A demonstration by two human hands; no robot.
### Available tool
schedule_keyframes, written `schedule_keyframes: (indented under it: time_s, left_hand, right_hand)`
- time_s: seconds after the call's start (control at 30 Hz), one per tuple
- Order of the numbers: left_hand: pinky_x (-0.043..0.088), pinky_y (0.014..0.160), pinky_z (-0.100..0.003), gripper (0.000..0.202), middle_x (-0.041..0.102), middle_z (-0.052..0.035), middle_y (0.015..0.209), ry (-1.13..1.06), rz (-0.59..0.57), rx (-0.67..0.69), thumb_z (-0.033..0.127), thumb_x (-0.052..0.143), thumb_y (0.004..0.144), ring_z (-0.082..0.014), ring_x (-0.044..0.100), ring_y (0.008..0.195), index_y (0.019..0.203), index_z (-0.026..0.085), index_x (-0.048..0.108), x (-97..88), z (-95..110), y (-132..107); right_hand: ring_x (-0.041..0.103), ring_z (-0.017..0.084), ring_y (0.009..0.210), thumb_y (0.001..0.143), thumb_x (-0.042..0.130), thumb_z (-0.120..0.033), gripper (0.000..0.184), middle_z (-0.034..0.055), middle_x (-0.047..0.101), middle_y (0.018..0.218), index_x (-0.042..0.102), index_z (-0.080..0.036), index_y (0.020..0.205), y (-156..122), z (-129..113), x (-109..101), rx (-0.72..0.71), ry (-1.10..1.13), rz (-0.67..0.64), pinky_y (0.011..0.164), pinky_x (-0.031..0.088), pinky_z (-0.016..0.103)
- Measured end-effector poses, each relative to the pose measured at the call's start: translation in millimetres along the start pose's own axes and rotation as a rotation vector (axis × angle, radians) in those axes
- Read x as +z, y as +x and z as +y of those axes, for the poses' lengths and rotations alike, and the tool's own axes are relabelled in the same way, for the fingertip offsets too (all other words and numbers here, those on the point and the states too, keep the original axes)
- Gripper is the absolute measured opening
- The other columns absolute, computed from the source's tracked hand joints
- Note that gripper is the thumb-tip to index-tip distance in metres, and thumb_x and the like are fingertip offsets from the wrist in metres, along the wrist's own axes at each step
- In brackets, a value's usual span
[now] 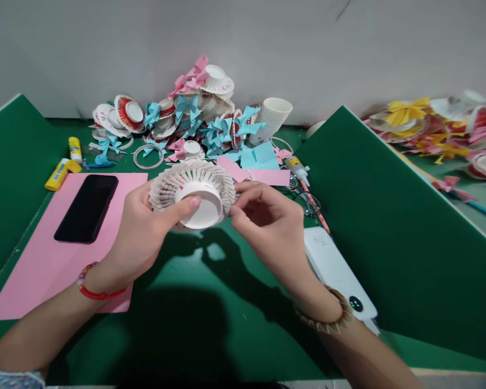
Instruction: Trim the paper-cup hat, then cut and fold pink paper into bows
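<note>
Right of the black phone point(86, 210), the left hand point(146, 227) grips a paper cup point(206, 209), strips point(194, 172) fanned (mostly folded, apparently); fingers of the right hand point(271, 213) seemingly pinch its edge. It shows no bow, unlike cups point(134, 112) piled beyond the phone.

Fringed cup point(200, 188) was matt paper, smooth at its base point(208, 210); pink sheet point(36, 281), matt paper too. Black phone point(86, 209) looked glossy to me; green tabletop point(251, 340), smooth.
</note>
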State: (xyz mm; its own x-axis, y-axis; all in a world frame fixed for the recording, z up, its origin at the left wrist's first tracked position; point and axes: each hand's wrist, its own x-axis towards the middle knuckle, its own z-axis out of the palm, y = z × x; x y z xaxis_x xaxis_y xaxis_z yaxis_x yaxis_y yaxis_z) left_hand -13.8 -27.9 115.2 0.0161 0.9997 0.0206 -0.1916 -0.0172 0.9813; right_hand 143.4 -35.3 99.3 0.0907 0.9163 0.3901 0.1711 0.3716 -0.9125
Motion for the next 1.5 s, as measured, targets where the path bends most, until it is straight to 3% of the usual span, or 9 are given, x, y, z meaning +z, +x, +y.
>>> schedule_keyframes:
  time_s: [0.33, 0.57, 0.93, 1.1, 1.27, 1.5]
  left_hand:
    - [0.057, 0.073, -0.030, 0.028, 0.071, -0.0033, 0.092, 0.053, 0.095, 0.087, 0.029, 0.076, 0.067, -0.0200, 0.066, 0.084, 0.092, 0.020, 0.070, 5.1, -10, -11]
    - [0.056, 0.074, -0.030, 0.030, 0.071, -0.0025, 0.090, 0.093, 0.134, 0.149, 0.028, 0.077, 0.067, -0.0187, 0.066, 0.083, 0.095, 0.020, 0.069, 6.7, -13, -13]
    - [0.055, 0.074, -0.029, 0.025, 0.069, -0.0015, 0.084, 0.132, 0.109, 0.227, 0.028, 0.075, 0.068, -0.0164, 0.065, 0.079, 0.090, 0.019, 0.067, 6.9, -19, -18]
    - [0.055, 0.081, -0.033, 0.028, 0.069, -0.0034, 0.094, -0.022, 0.087, 0.117, 0.026, 0.074, 0.068, -0.0210, 0.064, 0.092, 0.094, 0.020, 0.067, 8.4, -11, -13]
    - [0.054, 0.084, -0.035, 0.033, 0.068, -0.0059, 0.101, -0.313, -0.053, -0.100, 0.023, 0.069, 0.073, -0.0240, 0.063, 0.101, 0.105, 0.019, 0.062, 10.8, 0, -7]
    - [0.054, 0.085, -0.035, 0.036, 0.069, -0.0060, 0.098, -0.300, -0.065, -0.098, 0.021, 0.071, 0.071, -0.0248, 0.064, 0.100, 0.106, 0.018, 0.061, 10.4, -3, -7]
  right_hand:
    - [0.060, 0.012, 0.078, 0.071, 0.061, -0.012, 0.015, 0.0006, 0.061, 0.075, 0.051, -0.020, 0.063, 0, 0, 3, -0.041, -0.015, 0.040, 0.061, 0.051, 0.022]
    - [0.058, 0.013, 0.075, 0.068, 0.060, -0.013, 0.016, 0.0008, 0.060, 0.077, 0.048, -0.020, 0.060, 1, -6, 1, 0.053, -0.022, 0.020, 0.049, 0.043, 0.021]
    - [0.056, 0.010, 0.068, 0.070, 0.060, -0.011, 0.015, -0.0006, 0.061, 0.072, 0.052, -0.019, 0.060, 4, -8, -1, 0.047, 0.079, 0.020, 0.056, 0.046, 0.022]
    - [0.060, 0.012, 0.072, 0.074, 0.062, -0.014, 0.012, -0.0001, 0.065, 0.074, 0.057, -0.021, 0.065, 4, -5, -3, -0.047, 0.065, 0.049, 0.062, 0.050, 0.026]
    - [0.064, 0.014, 0.075, 0.076, 0.064, -0.016, 0.007, -0.0002, 0.069, 0.077, 0.064, -0.023, 0.074, 4, -4, -8, -0.096, 0.018, 0.055, 0.068, 0.055, 0.029]
    - [0.062, 0.012, 0.061, 0.071, 0.070, -0.014, 0.009, -0.0016, 0.067, 0.067, 0.064, -0.021, 0.068, 0, -9, -4, -0.053, -0.116, 0.146, 0.057, 0.055, 0.026]
